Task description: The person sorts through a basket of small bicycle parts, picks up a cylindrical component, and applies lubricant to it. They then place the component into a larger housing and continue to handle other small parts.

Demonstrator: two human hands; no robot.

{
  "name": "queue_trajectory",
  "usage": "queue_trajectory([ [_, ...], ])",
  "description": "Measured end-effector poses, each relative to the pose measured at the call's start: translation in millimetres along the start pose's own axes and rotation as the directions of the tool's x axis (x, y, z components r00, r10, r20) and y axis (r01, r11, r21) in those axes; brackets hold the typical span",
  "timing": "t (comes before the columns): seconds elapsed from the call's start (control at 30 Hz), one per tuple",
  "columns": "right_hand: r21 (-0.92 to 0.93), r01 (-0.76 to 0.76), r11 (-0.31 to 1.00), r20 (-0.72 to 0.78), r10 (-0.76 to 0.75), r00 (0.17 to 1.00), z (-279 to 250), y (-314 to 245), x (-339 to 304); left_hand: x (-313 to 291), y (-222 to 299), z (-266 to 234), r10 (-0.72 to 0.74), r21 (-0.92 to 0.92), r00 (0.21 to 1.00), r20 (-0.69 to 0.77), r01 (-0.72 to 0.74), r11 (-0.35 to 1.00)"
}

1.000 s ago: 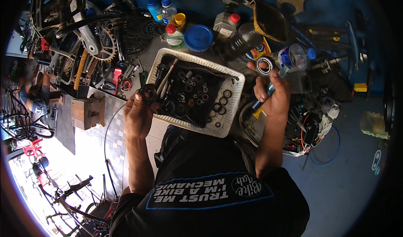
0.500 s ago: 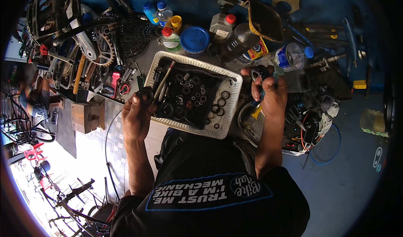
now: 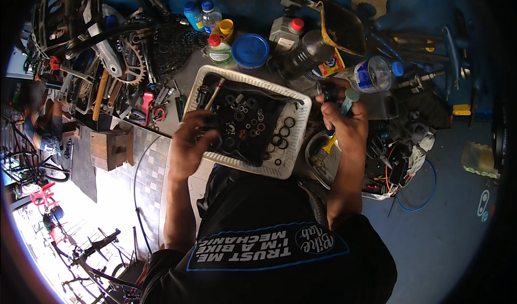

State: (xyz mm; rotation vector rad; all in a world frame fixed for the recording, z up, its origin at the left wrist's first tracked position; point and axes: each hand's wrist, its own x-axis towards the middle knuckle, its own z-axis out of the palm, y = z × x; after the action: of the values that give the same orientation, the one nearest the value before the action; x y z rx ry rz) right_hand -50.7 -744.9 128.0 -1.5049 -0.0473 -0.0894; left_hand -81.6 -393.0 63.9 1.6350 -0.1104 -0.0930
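Note:
My left hand, smeared by motion, is over the left edge of a cream plastic basket. Between its thumb and fingers shows a dark round part, blurred, apparently a ring. Right of the basket, my right hand is closed round a tool with a pale green end; its fingertips also hold a dark cylindrical part. A black liner in the basket bears several small metal rings and bearings. Several black rubber rings lie on its bare right side.
Bottles, a blue-lidded tub and a yellow-rimmed scoop stand behind the basket. A round metal bowl with a yellow piece sits beside my right forearm. Cranks and chainrings crowd the left. Another person is far left.
My left hand has moved right and slightly up, from beside the basket to over its edge, with the dark ring. My right hand has turned, showing more of the pale green end.

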Motion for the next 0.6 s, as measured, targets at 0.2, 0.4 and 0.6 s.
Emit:
queue_trajectory([
  [0.2,-0.018,-0.025,1.0,-0.049,0.024,0.999,4.6,-5.4,-5.2,23.6,-34.2,83.7,0.111,0.682,0.871,0.479,-0.449,0.577],
  [0.4,-0.051,0.052,0.997,-0.108,-0.057,0.992,-6.7,-5.8,-17.3,30.2,-76.0,117.4,0.12,0.721,0.84,0.53,-0.52,0.458],
  [0.6,0.036,-0.01,0.999,-0.18,0.017,0.984,-19.1,-1.6,-25.5,76.5,-66.9,127.6,0.113,0.754,0.919,0.378,-0.377,0.539],
])
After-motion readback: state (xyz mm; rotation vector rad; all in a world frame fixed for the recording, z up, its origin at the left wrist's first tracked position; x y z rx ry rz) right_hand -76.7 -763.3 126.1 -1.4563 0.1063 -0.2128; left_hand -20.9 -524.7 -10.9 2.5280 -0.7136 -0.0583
